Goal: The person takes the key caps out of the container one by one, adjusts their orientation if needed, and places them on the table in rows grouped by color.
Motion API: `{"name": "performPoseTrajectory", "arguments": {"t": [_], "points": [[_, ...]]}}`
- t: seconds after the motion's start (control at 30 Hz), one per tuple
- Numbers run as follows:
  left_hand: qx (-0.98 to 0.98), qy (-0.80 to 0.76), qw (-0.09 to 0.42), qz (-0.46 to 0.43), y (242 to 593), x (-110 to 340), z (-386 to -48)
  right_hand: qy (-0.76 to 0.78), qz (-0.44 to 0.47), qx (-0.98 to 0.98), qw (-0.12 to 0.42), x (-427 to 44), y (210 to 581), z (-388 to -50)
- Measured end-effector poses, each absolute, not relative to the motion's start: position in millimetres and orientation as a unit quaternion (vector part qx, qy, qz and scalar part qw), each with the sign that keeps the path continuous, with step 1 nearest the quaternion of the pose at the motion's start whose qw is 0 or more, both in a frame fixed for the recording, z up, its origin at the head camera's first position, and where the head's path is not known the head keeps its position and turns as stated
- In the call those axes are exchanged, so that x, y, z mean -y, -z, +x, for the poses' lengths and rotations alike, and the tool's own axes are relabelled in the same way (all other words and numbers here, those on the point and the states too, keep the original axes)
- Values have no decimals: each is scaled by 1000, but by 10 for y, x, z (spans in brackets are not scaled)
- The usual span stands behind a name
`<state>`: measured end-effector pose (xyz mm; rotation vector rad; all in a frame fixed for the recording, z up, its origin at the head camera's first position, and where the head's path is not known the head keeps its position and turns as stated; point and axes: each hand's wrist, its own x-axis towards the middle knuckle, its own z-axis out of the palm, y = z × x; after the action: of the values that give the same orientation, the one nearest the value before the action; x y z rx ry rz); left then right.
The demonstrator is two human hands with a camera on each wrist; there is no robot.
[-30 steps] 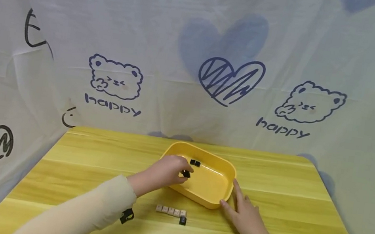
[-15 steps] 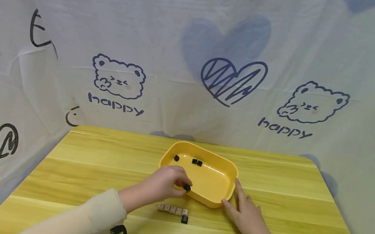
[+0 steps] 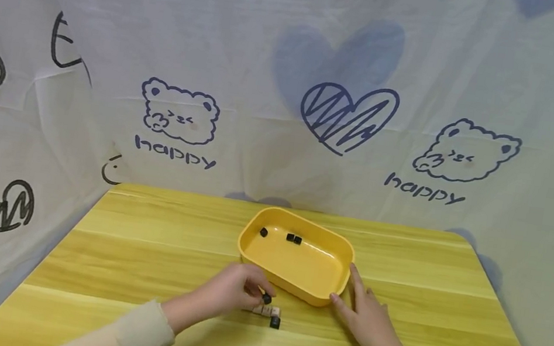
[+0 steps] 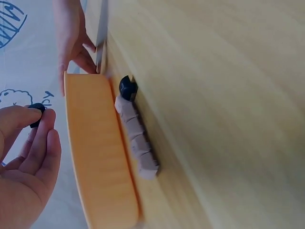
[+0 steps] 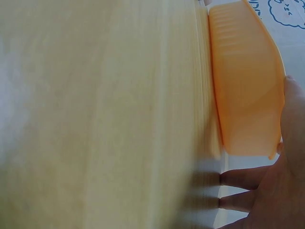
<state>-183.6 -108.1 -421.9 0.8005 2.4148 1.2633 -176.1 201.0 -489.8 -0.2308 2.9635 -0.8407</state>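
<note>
My left hand (image 3: 228,293) pinches a black keycap (image 4: 36,112) between thumb and fingertips, just above a row of white keycaps (image 3: 266,310) on the table. Part of that row is hidden behind the hand in the head view. Another black keycap (image 3: 275,322) lies against the near side of the row's right end. Beyond it stands a yellow plastic tray (image 3: 293,286) with 3 black keycaps (image 3: 291,237) inside, near its far wall. My right hand (image 3: 368,322) rests at the tray's right end, thumb and index finger touching it, the other fingers on the table.
The yellow wood-grain table (image 3: 448,315) extends to both sides of the tray. A white cloth (image 3: 269,77) printed with hearts and bears hangs behind and along the sides.
My left hand has lifted the black keycap out of the tray and brought it nearer, over the white row. My right hand stays at the tray's end.
</note>
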Motion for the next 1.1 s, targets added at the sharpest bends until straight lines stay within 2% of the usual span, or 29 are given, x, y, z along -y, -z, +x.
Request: {"name": "performPoseTrajectory", "arguments": {"t": [0.23,0.8,1.1], "points": [[-853,-433,142,255,4283,1097,-1741,273,-74,-959,32,-2014,4884,-1754],[-897,-333,81,280,4627,1025,-1696,276,-73,-958,32,-2021,4873,-1758],[-920,-269,68,278,4731,961,-1656,275,-74,-958,31,-2012,4869,-1739]]}}
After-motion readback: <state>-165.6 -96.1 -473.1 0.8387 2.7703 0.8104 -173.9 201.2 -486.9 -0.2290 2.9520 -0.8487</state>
